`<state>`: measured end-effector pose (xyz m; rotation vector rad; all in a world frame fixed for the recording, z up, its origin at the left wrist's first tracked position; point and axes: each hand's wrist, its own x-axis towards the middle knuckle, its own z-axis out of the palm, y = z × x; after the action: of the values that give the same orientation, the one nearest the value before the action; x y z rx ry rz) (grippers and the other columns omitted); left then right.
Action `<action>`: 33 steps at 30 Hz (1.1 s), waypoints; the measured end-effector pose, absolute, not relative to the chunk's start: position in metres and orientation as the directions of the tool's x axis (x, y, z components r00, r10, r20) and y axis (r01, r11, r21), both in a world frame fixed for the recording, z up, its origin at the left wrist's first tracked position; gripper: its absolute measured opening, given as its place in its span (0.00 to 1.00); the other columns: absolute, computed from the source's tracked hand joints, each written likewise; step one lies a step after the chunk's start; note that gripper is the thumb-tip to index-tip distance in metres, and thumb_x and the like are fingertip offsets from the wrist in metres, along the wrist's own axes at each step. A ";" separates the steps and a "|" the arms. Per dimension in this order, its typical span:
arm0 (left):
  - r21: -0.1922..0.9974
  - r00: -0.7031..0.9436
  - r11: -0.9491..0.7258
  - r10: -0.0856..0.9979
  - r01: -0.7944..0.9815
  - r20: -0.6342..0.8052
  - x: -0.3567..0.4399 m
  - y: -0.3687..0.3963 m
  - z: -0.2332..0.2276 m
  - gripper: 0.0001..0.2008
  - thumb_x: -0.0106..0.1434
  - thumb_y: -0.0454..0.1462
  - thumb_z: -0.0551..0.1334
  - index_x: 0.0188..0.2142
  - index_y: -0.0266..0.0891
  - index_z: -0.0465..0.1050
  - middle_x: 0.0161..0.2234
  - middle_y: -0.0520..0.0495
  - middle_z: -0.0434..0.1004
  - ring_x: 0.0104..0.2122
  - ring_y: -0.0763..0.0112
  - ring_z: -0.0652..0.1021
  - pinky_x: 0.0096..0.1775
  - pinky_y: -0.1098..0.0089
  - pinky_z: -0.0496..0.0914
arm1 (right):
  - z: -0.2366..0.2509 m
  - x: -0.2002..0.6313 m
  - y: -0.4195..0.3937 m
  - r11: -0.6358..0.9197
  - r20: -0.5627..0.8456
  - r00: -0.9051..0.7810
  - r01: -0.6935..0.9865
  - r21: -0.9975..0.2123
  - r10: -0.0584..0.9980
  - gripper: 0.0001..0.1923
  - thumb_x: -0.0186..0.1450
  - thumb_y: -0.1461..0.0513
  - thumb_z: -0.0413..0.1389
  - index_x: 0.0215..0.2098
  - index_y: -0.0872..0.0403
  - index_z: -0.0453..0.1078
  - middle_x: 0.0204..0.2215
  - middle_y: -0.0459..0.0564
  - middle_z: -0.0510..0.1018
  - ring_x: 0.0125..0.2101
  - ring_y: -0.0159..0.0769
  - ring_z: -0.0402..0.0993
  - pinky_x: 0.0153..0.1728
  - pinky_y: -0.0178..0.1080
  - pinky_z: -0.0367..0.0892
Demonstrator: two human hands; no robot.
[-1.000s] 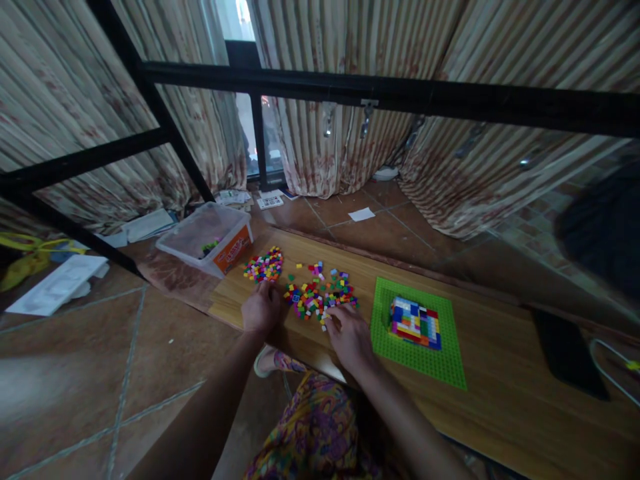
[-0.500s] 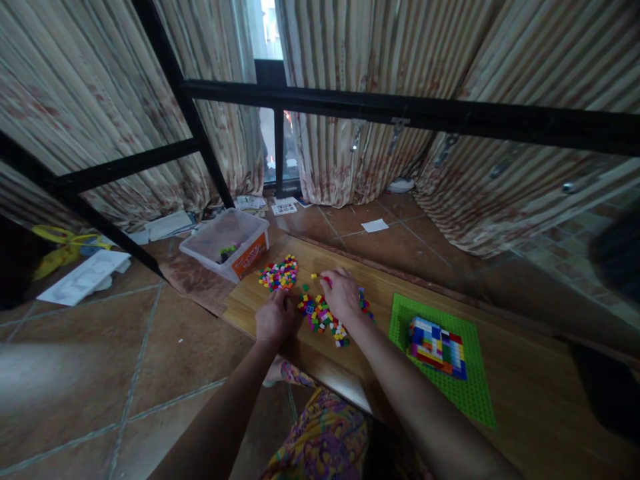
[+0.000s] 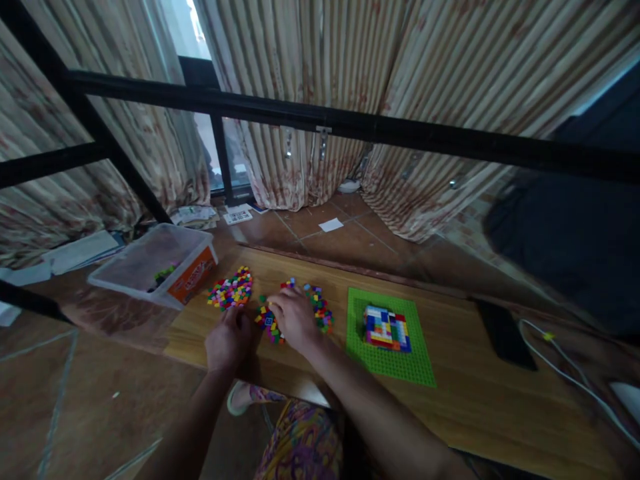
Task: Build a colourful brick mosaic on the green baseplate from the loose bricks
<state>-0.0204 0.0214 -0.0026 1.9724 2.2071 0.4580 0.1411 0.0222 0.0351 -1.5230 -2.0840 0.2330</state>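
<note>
One tight brick pile (image 3: 233,289) lies just beyond the left hand (image 3: 227,343); the right hand (image 3: 296,323) overlies the looser pile (image 3: 322,312). Whether either hand's fingers grip anything, I cannot tell.

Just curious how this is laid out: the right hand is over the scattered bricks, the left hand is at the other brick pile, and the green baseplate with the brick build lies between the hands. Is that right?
Not quite: the head view shows the green baseplate lying to the right of both the left hand and the right hand, not between them. The rest stands.
</note>
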 end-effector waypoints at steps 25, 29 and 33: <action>0.258 -0.148 0.134 0.988 0.957 0.038 -0.019 0.022 0.003 0.18 0.64 0.45 0.48 0.46 0.45 0.71 0.41 0.43 0.78 0.37 0.58 0.77 0.29 0.68 0.63 | 0.020 0.301 -0.082 -0.043 0.376 0.210 0.913 -0.407 0.903 0.10 0.63 0.65 0.52 0.31 0.51 0.76 0.33 0.50 0.76 0.37 0.39 0.68 0.43 0.41 0.63; 0.258 -0.151 0.138 0.988 0.956 0.031 -0.019 0.022 0.003 0.18 0.64 0.46 0.49 0.47 0.45 0.70 0.43 0.43 0.78 0.37 0.59 0.77 0.30 0.68 0.64 | 0.019 0.300 -0.083 -0.040 0.387 0.224 0.902 -0.431 0.894 0.10 0.64 0.65 0.51 0.32 0.51 0.75 0.34 0.50 0.76 0.38 0.39 0.69 0.43 0.41 0.63; 0.259 -0.160 0.146 0.986 0.955 0.035 -0.019 0.022 0.002 0.18 0.65 0.45 0.48 0.47 0.45 0.70 0.44 0.43 0.78 0.38 0.58 0.77 0.31 0.67 0.64 | 0.018 0.300 -0.086 -0.022 0.401 0.229 0.889 -0.458 0.887 0.09 0.64 0.63 0.51 0.36 0.52 0.75 0.38 0.50 0.76 0.40 0.39 0.68 0.45 0.41 0.63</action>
<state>-0.0186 0.0224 0.0023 1.9359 2.2657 0.3329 0.2995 -0.0857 0.0184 -1.8779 -1.6309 -0.0030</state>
